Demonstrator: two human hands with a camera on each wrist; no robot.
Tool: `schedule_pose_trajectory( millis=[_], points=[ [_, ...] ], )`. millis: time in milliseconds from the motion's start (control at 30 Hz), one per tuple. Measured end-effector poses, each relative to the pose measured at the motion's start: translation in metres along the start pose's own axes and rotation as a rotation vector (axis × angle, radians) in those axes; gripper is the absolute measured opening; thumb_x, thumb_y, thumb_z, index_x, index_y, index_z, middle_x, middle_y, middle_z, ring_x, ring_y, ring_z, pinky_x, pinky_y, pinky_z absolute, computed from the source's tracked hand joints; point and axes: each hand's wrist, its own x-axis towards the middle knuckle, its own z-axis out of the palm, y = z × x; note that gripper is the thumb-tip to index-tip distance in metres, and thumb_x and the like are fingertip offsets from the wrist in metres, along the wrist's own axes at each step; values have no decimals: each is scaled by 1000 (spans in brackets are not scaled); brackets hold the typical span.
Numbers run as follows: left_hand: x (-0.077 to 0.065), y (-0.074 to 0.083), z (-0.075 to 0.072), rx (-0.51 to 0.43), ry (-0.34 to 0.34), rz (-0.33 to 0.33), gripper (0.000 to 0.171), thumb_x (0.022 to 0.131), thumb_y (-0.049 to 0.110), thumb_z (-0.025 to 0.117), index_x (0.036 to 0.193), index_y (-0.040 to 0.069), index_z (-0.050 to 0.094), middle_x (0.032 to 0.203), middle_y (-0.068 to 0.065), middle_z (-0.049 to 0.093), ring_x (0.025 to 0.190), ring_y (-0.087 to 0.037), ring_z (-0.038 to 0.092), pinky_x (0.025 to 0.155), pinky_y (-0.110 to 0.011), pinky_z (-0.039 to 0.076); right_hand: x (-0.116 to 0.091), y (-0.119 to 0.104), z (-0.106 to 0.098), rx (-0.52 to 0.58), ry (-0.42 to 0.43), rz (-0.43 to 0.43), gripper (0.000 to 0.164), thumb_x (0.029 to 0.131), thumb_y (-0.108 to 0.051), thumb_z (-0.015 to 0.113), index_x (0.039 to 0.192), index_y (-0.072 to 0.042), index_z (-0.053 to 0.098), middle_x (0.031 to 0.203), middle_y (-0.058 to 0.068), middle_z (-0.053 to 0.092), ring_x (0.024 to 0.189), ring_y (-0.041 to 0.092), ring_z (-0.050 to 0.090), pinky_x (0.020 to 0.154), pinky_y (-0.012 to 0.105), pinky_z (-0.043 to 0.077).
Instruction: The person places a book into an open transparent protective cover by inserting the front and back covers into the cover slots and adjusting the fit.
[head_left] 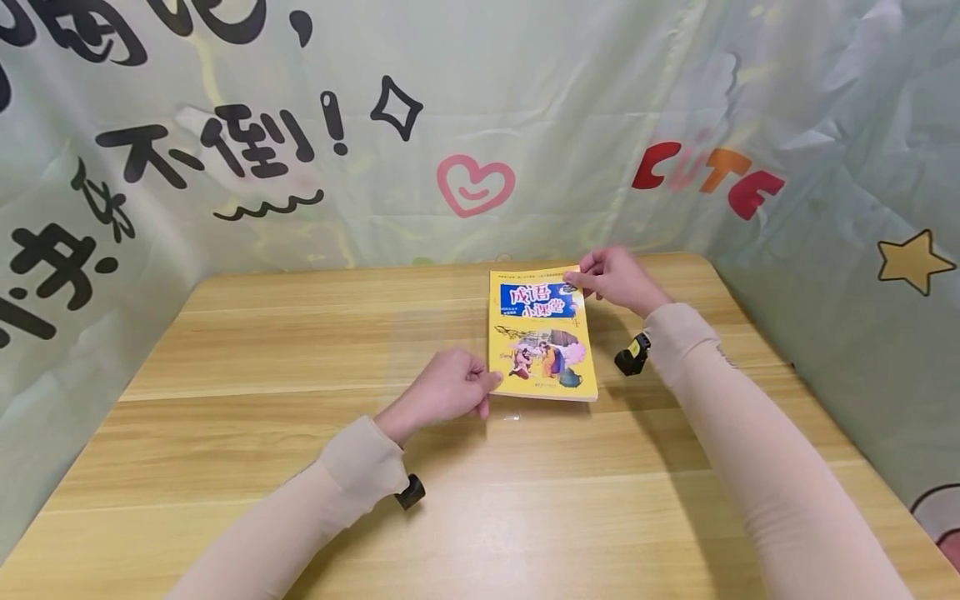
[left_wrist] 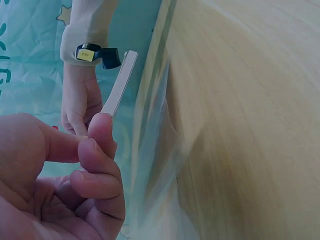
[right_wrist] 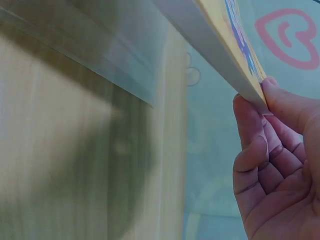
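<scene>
A yellow paperback book (head_left: 543, 333) with a blue title panel and cartoon figures is held face up above the table. My left hand (head_left: 450, 385) pinches its near left corner between thumb and fingers. At the far right corner, my right hand (head_left: 618, 279) grips it, thumb on the cover and fingers beneath, as the right wrist view shows. A clear plastic sheet (right_wrist: 115, 55) lies under the book, its edge visible below the pages. In the left wrist view the plastic sheet (left_wrist: 160, 150) stands partly raised off the wood, beside the left fingers (left_wrist: 100, 160).
The wooden table (head_left: 262, 358) reaches back to a printed fabric curtain (head_left: 562, 108) that also rises along both sides. Each wrist wears a small black camera, one at the right cuff (head_left: 633, 354) and one at the left cuff (head_left: 410, 492).
</scene>
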Motion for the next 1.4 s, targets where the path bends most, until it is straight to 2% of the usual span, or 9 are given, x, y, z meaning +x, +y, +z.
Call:
schedule_pose_trajectory(
  millis=[267, 400, 633, 900, 1100, 1400],
  points=[
    [-2, -6, 3, 50, -41, -21, 39, 99, 34, 54, 69, 12, 67, 60, -1, 66, 45, -11, 43, 49, -27, 34, 2, 3, 12, -25, -24, 3, 34, 89, -33, 69, 96, -2, 57, 87, 13, 66, 83, 34, 64, 75, 47, 52],
    [-2, -9, 6, 50, -63, -33, 39, 98, 34, 55, 70, 11, 68, 58, -1, 65, 44, -11, 44, 47, -24, 34, 3, 3, 18, -45, -35, 24, 34, 88, -33, 69, 96, -3, 57, 87, 14, 64, 82, 34, 62, 73, 43, 52],
    [0, -15, 13, 47, -90, -43, 41, 99, 32, 55, 67, 10, 68, 55, 1, 63, 41, -9, 44, 38, -19, 27, 4, 6, 30, -144, -32, 65, 34, 87, -37, 70, 96, -6, 58, 86, 11, 60, 76, 24, 54, 63, 31, 47],
    [1, -17, 17, 59, -99, -72, 39, 99, 31, 55, 69, 9, 68, 56, 2, 64, 43, -12, 49, 38, -19, 30, 5, 8, 39, -219, -54, 54, 32, 88, -34, 69, 93, -6, 57, 84, 10, 58, 76, 23, 53, 64, 32, 45],
    [3, -18, 19, 61, -114, -97, 39, 98, 32, 56, 68, 10, 67, 56, 1, 64, 43, -13, 49, 38, -20, 30, 6, 10, 42, -271, -56, 51, 31, 89, -34, 69, 91, -6, 57, 83, 10, 58, 76, 23, 52, 65, 31, 43],
    [3, -16, 19, 95, -116, -92, 39, 98, 33, 56, 68, 10, 67, 55, 1, 64, 44, -13, 51, 41, -21, 33, 8, 10, 45, -308, -52, 33, 31, 88, -34, 70, 90, -5, 58, 82, 10, 56, 75, 23, 50, 66, 32, 41]
  ],
)
